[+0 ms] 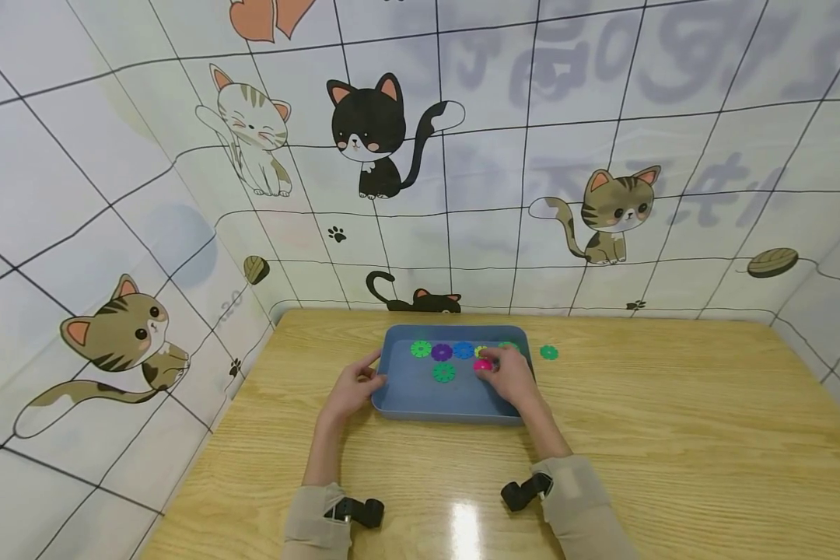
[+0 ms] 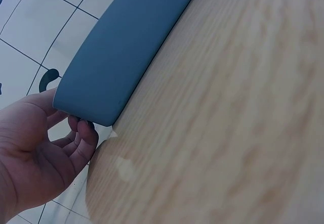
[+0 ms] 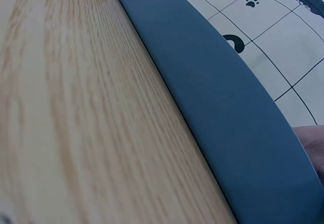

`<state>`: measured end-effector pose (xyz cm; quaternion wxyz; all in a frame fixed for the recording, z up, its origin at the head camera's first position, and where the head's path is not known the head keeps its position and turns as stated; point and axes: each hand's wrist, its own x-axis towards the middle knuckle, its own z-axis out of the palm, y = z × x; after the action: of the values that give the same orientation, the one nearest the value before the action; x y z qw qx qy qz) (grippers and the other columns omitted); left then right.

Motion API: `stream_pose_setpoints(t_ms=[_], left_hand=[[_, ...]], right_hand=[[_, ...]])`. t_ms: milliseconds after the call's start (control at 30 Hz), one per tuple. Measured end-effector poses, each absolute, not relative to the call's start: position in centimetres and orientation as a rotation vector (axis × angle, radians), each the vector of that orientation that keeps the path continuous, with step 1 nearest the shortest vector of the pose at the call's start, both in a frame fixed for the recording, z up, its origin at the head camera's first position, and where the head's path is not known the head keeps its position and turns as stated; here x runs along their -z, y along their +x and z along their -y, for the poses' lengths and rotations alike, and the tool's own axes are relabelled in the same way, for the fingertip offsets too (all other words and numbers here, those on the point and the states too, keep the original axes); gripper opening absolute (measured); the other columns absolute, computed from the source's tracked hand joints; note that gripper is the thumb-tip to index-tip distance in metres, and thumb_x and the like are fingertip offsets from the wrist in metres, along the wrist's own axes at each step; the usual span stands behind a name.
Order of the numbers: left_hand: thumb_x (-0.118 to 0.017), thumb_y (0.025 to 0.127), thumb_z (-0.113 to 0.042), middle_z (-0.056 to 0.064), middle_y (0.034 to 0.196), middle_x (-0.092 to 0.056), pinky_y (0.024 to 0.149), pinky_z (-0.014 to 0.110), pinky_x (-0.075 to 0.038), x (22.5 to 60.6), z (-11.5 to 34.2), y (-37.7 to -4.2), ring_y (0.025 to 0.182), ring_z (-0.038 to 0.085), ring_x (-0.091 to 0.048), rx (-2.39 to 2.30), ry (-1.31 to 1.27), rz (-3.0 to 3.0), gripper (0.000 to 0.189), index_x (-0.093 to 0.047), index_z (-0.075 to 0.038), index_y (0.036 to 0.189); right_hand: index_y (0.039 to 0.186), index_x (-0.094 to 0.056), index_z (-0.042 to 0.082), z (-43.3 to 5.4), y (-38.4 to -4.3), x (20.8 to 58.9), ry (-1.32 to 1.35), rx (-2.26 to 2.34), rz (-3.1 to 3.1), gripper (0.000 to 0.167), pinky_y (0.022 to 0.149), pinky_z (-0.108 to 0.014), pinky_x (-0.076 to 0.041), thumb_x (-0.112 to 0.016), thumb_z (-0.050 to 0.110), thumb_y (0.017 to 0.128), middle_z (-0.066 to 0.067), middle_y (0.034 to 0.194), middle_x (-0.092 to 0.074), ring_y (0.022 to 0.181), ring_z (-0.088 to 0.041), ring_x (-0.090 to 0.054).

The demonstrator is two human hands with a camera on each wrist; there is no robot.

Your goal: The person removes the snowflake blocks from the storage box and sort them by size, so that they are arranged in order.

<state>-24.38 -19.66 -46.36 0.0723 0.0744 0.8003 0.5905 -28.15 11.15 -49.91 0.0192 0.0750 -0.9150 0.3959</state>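
A blue-grey tray (image 1: 420, 397) lies on the table with several notched plastic discs in it. My left hand (image 1: 353, 385) grips the tray's left side, thumb at the rim; in the left wrist view the left hand (image 2: 48, 150) has its fingers curled at the tray's corner. Over the tray's right part, my right hand (image 1: 512, 377) pinches a pink disc (image 1: 482, 365) between thumb and fingers. A yellow disc (image 1: 480, 352) peeks out beside the fingertips. A blue disc (image 1: 464, 350), purple disc (image 1: 442, 352) and light green disc (image 1: 421, 349) line the far side, with a green disc (image 1: 444, 372) nearer.
Another green disc (image 1: 508, 345) is partly hidden behind the right hand. Outside the tray, to its right, one more green disc (image 1: 549, 352) lies on the wooden table (image 1: 672, 420). A cat-printed wall covering (image 1: 490, 179) rises behind the table.
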Motion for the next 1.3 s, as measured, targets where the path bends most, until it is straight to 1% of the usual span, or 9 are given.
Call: stream_pose_setpoints(t_ms=[133,200,367,600,833,967,1067,1200,1300], left_hand=[[-0.062,0.096,0.004,0.015,0.091,-0.051,0.055,0.023,-0.039,46.4,19.6,-24.4,0.066,0.015,-0.045,-1.774,0.22,-2.411,0.058,-0.041,0.006,0.15],[-0.062,0.096,0.004,0.014,0.091,-0.051,0.055,0.023,-0.039,46.3,19.6,-24.3,0.066,0.015,-0.045,-1.769,0.217,-2.413,0.058,-0.041,0.006,0.15],[-0.062,0.096,0.003,0.014,0.092,-0.051,0.055,0.022,-0.039,46.2,19.4,-24.3,0.068,0.015,-0.045,-1.761,0.214,-2.411,0.058,-0.041,0.006,0.151],[-0.062,0.097,0.003,0.015,0.092,-0.051,0.054,0.023,-0.039,47.8,19.5,-25.2,0.069,0.016,-0.045,-1.779,0.196,-2.413,0.059,-0.04,0.005,0.151],[-0.064,0.097,-0.001,0.011,0.093,-0.052,0.054,0.023,-0.038,49.9,19.8,-26.1,0.069,0.015,-0.045,-1.776,0.159,-2.46,0.058,-0.044,-0.001,0.151],[-0.065,0.097,-0.003,0.011,0.093,-0.052,0.054,0.023,-0.038,49.9,19.9,-26.1,0.068,0.014,-0.045,-1.777,0.155,-2.464,0.058,-0.046,-0.004,0.151],[-0.065,0.097,-0.002,0.011,0.093,-0.052,0.054,0.023,-0.038,49.9,19.9,-26.0,0.066,0.014,-0.045,-1.784,0.156,-2.457,0.058,-0.045,-0.003,0.151],[-0.065,0.097,-0.002,0.011,0.093,-0.052,0.055,0.023,-0.038,50.0,20.0,-26.0,0.067,0.014,-0.045,-1.787,0.137,-2.456,0.058,-0.046,-0.005,0.151],[-0.065,0.097,-0.002,0.01,0.094,-0.052,0.055,0.023,-0.038,50.0,20.0,-26.0,0.067,0.014,-0.045,-1.778,0.125,-2.464,0.057,-0.047,-0.006,0.152]], right_hand=[[0.111,-0.074,-0.002,-11.2,-28.0,49.9,0.258,-1.242,2.809,0.025,0.073,-0.037,-0.05,-0.078,0.01,0.089,-0.014,0.104,-0.067,0.082,-0.022,-0.057],[0.11,-0.074,-0.002,-11.2,-28.0,50.1,0.271,-1.241,2.798,0.025,0.072,-0.036,-0.05,-0.078,0.01,0.089,-0.013,0.101,-0.067,0.082,-0.021,-0.057],[0.113,-0.072,-0.005,-11.3,-27.8,50.3,0.306,-1.214,2.792,0.028,0.072,-0.036,-0.051,-0.077,0.011,0.089,-0.014,0.101,-0.064,0.082,-0.021,-0.057],[0.104,-0.073,-0.002,-11.4,-27.7,50.2,0.326,-1.243,2.754,0.023,0.076,-0.04,-0.052,-0.079,0.01,0.085,-0.013,0.097,-0.065,0.083,-0.023,-0.058],[0.111,-0.069,-0.001,-11.3,-27.5,49.9,0.342,-1.303,2.711,0.029,0.07,-0.037,-0.053,-0.078,0.007,0.084,-0.009,0.089,-0.066,0.077,-0.02,-0.061],[0.117,-0.068,0.0,-11.2,-27.3,49.7,0.345,-1.343,2.65,0.032,0.07,-0.035,-0.055,-0.077,0.006,0.087,-0.008,0.09,-0.068,0.078,-0.019,-0.064],[0.12,-0.069,0.0,-11.2,-27.0,49.6,0.346,-1.437,2.559,0.029,0.067,-0.032,-0.056,-0.073,0.005,0.091,-0.01,0.09,-0.071,0.076,-0.021,-0.068],[0.122,-0.069,-0.003,-11.4,-26.9,49.5,0.355,-1.613,2.411,0.027,0.061,-0.028,-0.054,-0.069,0.005,0.096,-0.015,0.088,-0.072,0.073,-0.026,-0.071],[0.124,-0.068,-0.004,-11.6,-26.9,49.4,0.378,-1.684,2.354,0.029,0.063,-0.026,-0.055,-0.068,0.007,0.097,-0.017,0.091,-0.072,0.075,-0.027,-0.072]])
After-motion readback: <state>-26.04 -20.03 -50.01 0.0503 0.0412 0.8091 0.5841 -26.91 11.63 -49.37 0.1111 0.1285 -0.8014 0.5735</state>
